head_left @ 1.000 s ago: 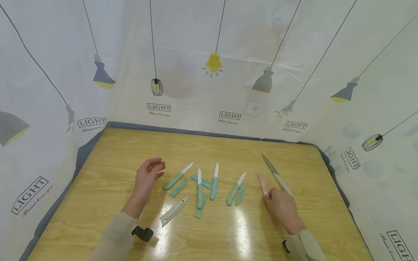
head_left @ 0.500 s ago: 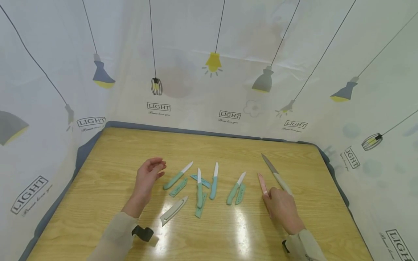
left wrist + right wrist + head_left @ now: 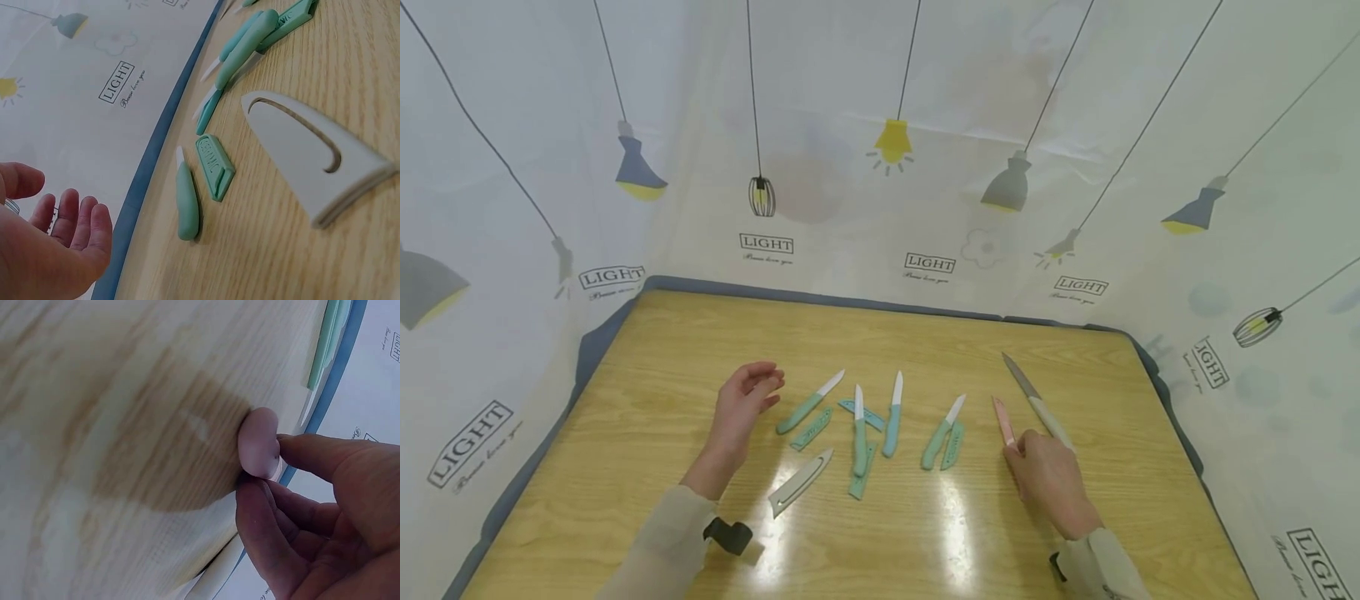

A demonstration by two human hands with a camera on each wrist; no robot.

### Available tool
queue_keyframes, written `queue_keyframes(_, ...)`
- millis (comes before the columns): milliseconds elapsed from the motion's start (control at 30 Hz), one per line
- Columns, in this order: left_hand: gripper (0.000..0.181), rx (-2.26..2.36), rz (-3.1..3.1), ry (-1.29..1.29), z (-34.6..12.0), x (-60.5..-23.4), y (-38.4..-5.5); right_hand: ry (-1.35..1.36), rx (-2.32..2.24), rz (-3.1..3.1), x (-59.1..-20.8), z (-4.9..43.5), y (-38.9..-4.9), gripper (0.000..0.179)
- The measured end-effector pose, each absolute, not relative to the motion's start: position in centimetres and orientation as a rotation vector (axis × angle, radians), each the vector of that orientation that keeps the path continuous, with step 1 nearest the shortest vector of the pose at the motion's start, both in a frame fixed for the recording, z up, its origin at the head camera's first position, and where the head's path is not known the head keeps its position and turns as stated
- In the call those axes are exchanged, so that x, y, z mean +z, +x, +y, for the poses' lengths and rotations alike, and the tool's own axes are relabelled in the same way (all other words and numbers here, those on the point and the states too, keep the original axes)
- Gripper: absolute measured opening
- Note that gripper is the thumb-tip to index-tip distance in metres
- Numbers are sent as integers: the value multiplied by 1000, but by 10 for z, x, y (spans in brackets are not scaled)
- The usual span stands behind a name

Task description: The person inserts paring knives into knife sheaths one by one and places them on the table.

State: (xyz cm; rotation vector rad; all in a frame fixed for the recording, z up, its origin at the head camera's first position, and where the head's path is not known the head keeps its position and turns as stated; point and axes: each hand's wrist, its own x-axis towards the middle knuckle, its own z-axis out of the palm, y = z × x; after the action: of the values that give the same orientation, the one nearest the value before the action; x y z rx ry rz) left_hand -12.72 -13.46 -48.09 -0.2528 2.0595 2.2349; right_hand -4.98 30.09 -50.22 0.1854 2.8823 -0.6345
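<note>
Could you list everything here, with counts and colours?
Green-handled knives: three, middle
Blue-handled knife: one, middle
Green sheaths: three, middle
Blue sheath: one, middle
Large sheath: one, whitish, front left
Large knife: one, pale handle, right
Pink knife: one, right
Table: one, tan, beneath
Backdrop: white, lamp-printed, around table; count unclear
Sleeves: two, beige, foreground
Wrist devices: two, black, by sleeves
Left hand: one, bare, left of knives
Right hand: one, bare, pinching pink knife

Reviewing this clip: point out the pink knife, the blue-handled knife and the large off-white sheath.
Pink knife (image 3: 257,444): right wrist view, on its rounded handle end.
Blue-handled knife (image 3: 892,425): head view, on its handle.
Off-white sheath (image 3: 295,156): left wrist view, on its flat face beside the slot.
</note>
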Motion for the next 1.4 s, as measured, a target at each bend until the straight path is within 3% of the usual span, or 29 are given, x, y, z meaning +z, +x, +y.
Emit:
queue_keyframes(367,38,2111,2162,-114,-135,-481,-127,257,-478,2887,-489,305,-57,52)
queue_keyframes(867,31,1356,2778,369,-127,-496,-123,-12,-672,3163,-486,296,-52,30)
queue_keyframes(1400,34,803,2906,596,-96,-503,-116,-97,-726,3218,-488,296,-51,24)
